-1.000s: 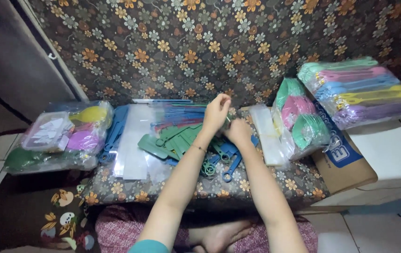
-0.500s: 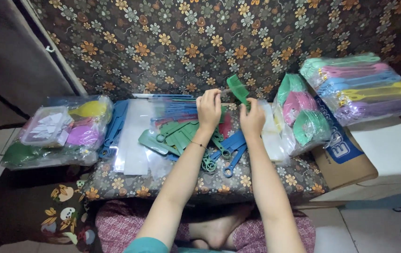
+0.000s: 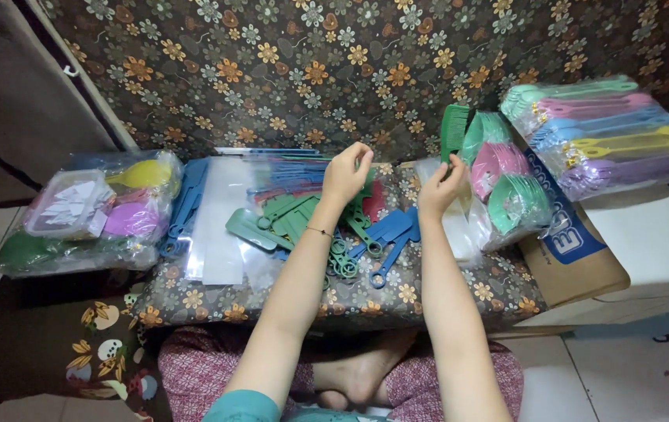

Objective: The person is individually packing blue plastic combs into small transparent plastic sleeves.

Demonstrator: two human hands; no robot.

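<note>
Head view: we hold a green comb [image 3: 453,131] upright in our right hand [image 3: 439,190], fingers pinched on its lower end, above the clear sleeves [image 3: 450,227] and just beside the bagged green and pink pieces [image 3: 506,191]. Our left hand [image 3: 345,173] hovers over the loose green and blue combs [image 3: 326,227] on the flowered cushion [image 3: 428,293], its fingers curled narrow, thumb near forefinger; we cannot tell whether they hold anything. A bag of coloured spoons [image 3: 604,133] lies far right.

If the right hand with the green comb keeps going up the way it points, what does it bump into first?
Probably the flowered cloth behind; the right hand holds the green comb upright. Depth is unclear.
</note>
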